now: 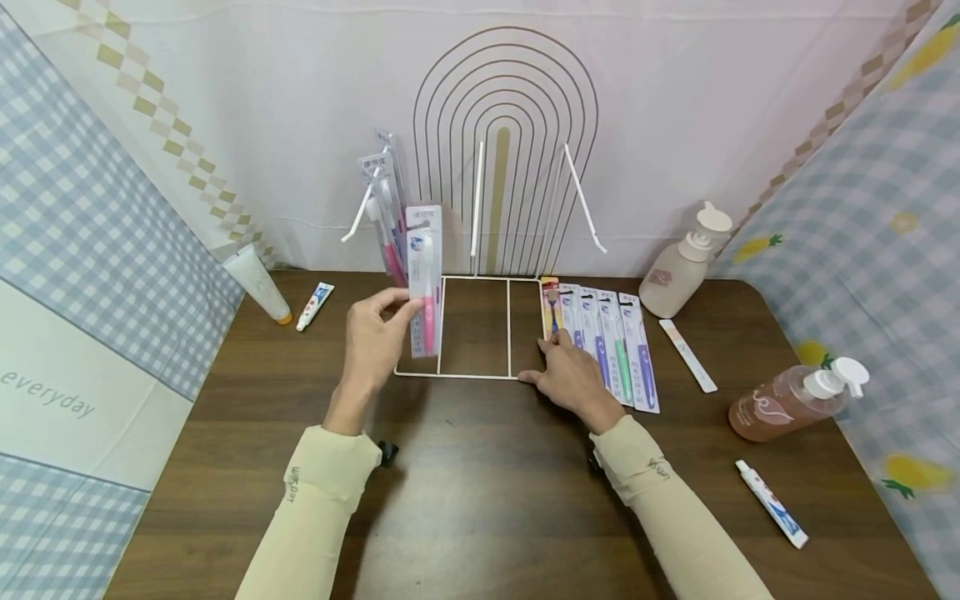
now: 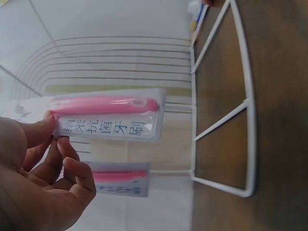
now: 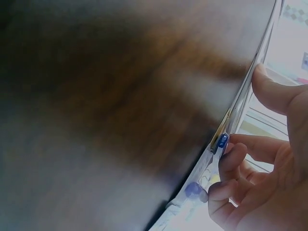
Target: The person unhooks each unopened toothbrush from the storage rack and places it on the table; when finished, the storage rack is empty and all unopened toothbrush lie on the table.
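Observation:
My left hand (image 1: 401, 312) pinches a pink toothbrush package (image 1: 424, 279) and holds it upright by the left hook of a white wire rack (image 1: 476, 377). In the left wrist view the thumb and fingers (image 2: 53, 139) pinch one end of that package (image 2: 108, 120). A second pink package (image 2: 120, 179) hangs behind it. More packages (image 1: 384, 192) hang on the left hook. My right hand (image 1: 558, 362) rests on the table at the rack's front right corner. Its curled fingers (image 3: 236, 159) grip the edge of a blue toothbrush package (image 3: 219, 144), the leftmost (image 1: 552, 304) of a row.
Several toothbrush packages (image 1: 618, 346) lie right of the rack. A pale pump bottle (image 1: 682, 267) stands at the back right, and a brown one (image 1: 787, 400) lies near the right edge. Toothpaste tubes (image 1: 771, 503) (image 1: 315, 306), a white tube (image 1: 258, 283) and a white strip (image 1: 688, 356) lie around.

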{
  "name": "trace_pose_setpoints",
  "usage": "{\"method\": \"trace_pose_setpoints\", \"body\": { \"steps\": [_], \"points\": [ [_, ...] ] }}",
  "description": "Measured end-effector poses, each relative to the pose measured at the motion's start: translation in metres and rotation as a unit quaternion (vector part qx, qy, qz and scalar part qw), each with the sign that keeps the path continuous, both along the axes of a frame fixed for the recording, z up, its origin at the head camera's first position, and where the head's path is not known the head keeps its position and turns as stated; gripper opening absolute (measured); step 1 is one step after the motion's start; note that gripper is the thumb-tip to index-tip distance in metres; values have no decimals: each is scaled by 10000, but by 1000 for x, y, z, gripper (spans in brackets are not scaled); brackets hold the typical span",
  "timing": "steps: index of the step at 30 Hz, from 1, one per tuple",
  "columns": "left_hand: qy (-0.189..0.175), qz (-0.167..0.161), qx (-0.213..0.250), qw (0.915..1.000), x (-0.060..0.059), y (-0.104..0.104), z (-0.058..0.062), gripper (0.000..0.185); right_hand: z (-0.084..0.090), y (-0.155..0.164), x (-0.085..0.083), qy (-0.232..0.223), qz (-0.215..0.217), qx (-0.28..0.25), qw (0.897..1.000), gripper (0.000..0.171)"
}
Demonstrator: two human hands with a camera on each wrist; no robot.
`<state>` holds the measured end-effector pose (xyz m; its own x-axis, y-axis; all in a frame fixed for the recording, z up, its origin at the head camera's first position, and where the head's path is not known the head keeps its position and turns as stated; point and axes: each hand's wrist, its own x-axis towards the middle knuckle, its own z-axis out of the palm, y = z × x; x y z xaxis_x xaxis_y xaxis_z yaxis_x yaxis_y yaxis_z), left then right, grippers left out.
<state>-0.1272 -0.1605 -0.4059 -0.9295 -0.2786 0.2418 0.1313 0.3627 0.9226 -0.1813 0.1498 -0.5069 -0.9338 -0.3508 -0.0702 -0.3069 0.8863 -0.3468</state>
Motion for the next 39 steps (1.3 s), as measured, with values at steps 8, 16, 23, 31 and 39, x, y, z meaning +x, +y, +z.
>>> {"method": "trace_pose_setpoints", "body": {
  "steps": [8,16,23,31,39],
  "points": [
    [-821,-218,-234,9961,5,3,-33,19,18,-5,11,-118,-45,98,9999,83],
    [-1695,-4,-379,9848,-31,-46,-145,20,13,-3,6,-140,-36,-35,9999,88],
    [-2085,143,-364,9772,-26,-68,-158,24,7,-2,2,-102,-23,64,9999,89],
    [-2356,400,-622,9690,-21,-83,-152,26,12,-4,4,-211,-82,-26,9997,87],
    [-2500,630,-1061,9603,-20,-92,-151,24,14,-4,6,-162,-101,46,9998,87]
  ]
}}
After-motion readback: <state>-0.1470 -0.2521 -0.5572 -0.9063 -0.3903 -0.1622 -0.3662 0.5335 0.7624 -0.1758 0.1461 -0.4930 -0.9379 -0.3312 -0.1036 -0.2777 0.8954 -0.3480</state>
